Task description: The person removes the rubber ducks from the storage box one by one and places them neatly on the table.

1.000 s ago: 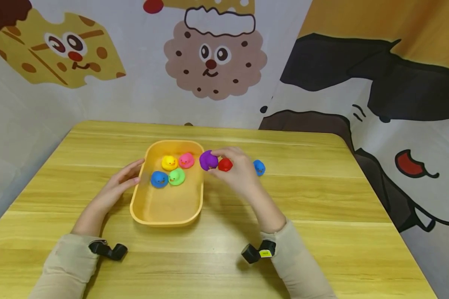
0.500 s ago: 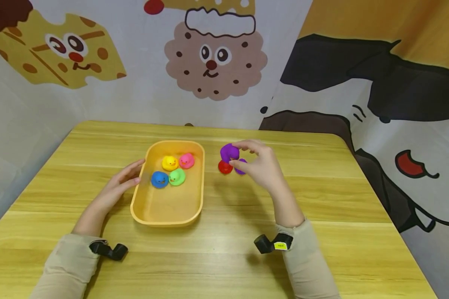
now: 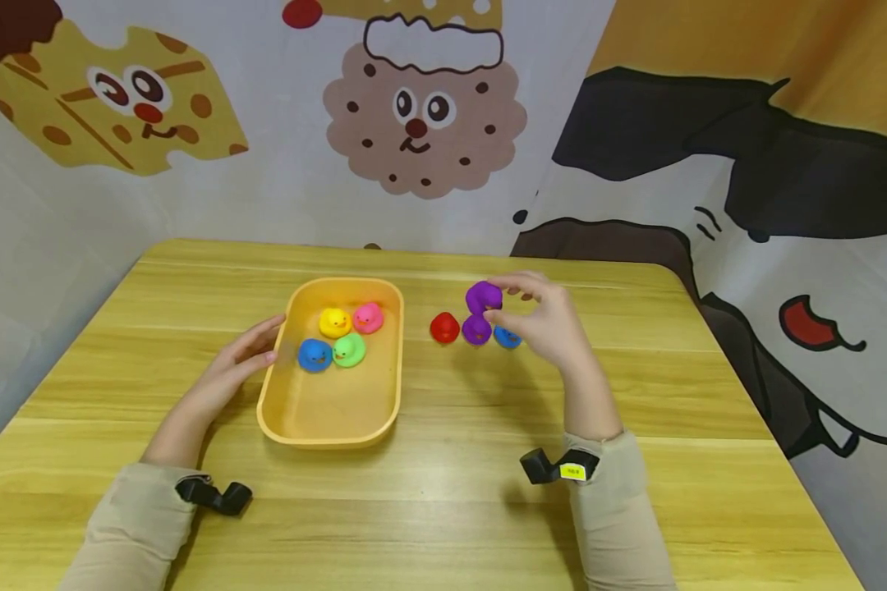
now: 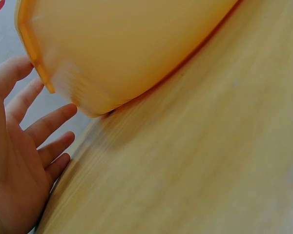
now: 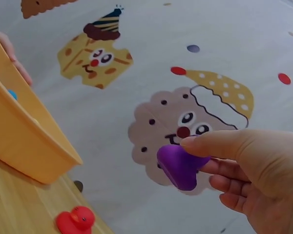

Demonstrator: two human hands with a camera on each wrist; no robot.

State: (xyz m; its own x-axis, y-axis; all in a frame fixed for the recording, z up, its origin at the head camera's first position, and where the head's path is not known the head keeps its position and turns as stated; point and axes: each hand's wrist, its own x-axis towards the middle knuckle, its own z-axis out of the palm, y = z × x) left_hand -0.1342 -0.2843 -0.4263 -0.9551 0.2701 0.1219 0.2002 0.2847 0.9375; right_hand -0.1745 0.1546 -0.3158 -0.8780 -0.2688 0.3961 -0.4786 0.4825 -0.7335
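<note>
My right hand (image 3: 550,324) pinches a purple rubber duck (image 3: 484,296) between thumb and fingers; the right wrist view shows this duck (image 5: 180,165) raised against the backdrop. Below it on the table, a red duck (image 3: 445,328), another purple duck (image 3: 476,330) and a blue duck (image 3: 507,336) form a row, the blue one partly behind my thumb. My left hand (image 3: 244,357) rests its fairly straight fingers against the left side of a yellow-orange tray (image 3: 397,386). Inside sit a yellow duck (image 3: 335,322), a pink duck (image 3: 368,318), a blue duck (image 3: 314,355) and a green duck (image 3: 349,350).
The wooden table (image 3: 636,369) reaches to a cartoon-printed cloth backdrop (image 3: 266,205) behind it. Black wrist cameras are strapped over both sleeves (image 3: 136,509).
My right hand has moved right from beside the tray's right rim, still holding the purple duck. The purple duck on the table has come into view. My left hand and the tray stay put.
</note>
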